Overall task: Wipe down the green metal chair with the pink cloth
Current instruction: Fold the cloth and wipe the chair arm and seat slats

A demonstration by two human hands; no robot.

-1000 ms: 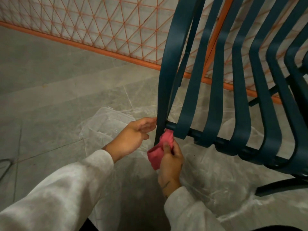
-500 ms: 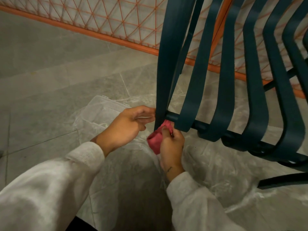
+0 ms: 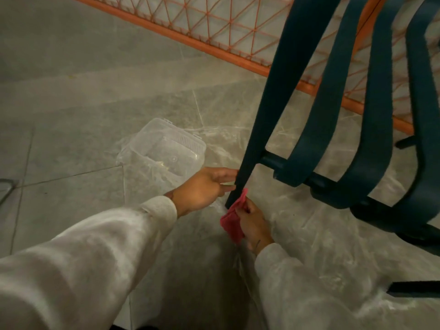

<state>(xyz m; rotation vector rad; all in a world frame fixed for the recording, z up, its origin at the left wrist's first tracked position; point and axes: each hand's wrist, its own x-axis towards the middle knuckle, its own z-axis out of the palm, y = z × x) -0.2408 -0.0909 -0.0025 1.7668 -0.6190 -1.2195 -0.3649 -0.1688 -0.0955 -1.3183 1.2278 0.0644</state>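
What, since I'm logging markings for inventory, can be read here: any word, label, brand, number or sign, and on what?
None can be read.
Dark green slatted metal chair: no label shows.
Clear plastic container: no print shows.
Crumpled pink cloth: plain.
Right hand: a small dark mark at the wrist, too small to read.

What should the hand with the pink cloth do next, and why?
Probably the right hand should rub the pink cloth up the outer slat. The cloth sits at its bottom end, and the left hand holds the slat just above.
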